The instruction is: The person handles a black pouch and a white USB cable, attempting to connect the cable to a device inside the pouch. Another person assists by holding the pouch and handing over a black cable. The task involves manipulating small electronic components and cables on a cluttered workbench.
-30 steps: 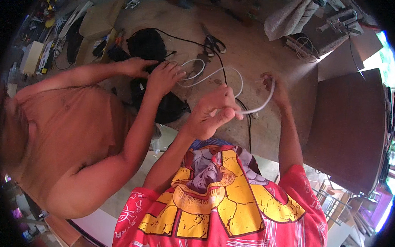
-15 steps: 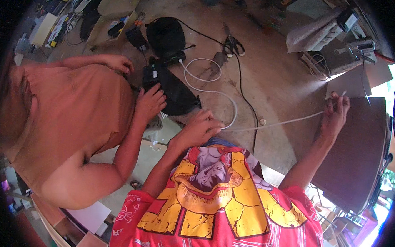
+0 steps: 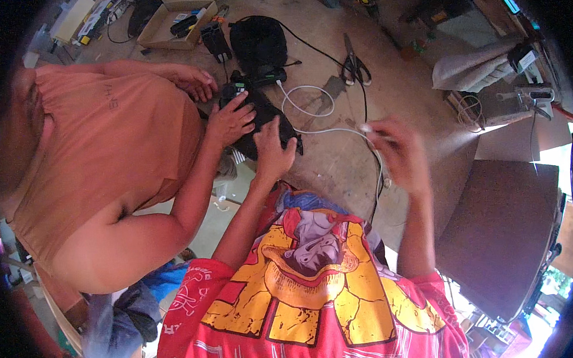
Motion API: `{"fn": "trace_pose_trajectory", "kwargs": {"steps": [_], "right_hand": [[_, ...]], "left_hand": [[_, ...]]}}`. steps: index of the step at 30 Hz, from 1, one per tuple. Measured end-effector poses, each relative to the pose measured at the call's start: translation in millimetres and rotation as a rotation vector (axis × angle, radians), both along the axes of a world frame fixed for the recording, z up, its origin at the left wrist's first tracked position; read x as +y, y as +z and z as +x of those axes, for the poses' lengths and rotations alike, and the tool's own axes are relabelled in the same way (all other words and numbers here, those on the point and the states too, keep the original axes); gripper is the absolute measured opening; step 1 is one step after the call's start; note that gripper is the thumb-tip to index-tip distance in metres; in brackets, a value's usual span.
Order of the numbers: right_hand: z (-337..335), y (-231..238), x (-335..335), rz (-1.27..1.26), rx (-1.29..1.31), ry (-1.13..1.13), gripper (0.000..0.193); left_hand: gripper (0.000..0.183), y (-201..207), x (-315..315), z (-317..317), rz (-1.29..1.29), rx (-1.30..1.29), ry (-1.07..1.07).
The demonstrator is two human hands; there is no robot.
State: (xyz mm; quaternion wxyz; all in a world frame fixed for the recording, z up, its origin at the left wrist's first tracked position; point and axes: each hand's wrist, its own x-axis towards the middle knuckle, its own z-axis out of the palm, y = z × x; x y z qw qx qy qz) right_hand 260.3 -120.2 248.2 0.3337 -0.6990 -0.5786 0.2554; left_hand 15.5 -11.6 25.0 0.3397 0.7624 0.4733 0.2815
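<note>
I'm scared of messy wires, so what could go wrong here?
The white cable looks plugged into a black device, so a hard tug might pull it loose. It also runs close to the black cord, so the two could tangle. And that cord passes right by the scissors, so it might catch on their handles.
</note>
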Motion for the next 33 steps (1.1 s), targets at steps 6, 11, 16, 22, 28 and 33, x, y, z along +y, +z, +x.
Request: {"fn": "trace_pose_trajectory", "kwargs": {"steps": [6, 11, 16, 22, 28, 33], "right_hand": [[-71.6, -91.2, 88.5, -0.094, 0.453, 0.276, 0.017], [-104.8, -180.4, 145.1, -0.153, 0.485, 0.271, 0.019], [-108.5, -215.7, 159.2, -0.14, 0.168, 0.164, 0.023], [-101.8, -220.8, 146.5, -0.058, 0.265, 0.049, 0.022], [-97.4, -231.0, 137.4, -0.078, 0.394, 0.012, 0.02], [-97.9, -230.3, 135.9, -0.091, 0.42, 0.044, 0.019]], "left_hand": [[0.067, -20.1, -2.4, 17.2, -0.036, -0.16, -0.365], [0.061, -17.0, -17.9, 11.6, -0.039, 0.052, -0.631], [0.053, 14.7, -35.3, -10.9, 0.143, 0.171, -0.681], [0.037, 87.2, -6.3, -46.8, -0.338, 0.11, -0.41], [0.058, 63.2, 63.0, -62.6, -0.057, 0.074, 0.376], [0.112, 34.3, 108.6, -62.2, 0.001, 0.234, 0.498]]}}
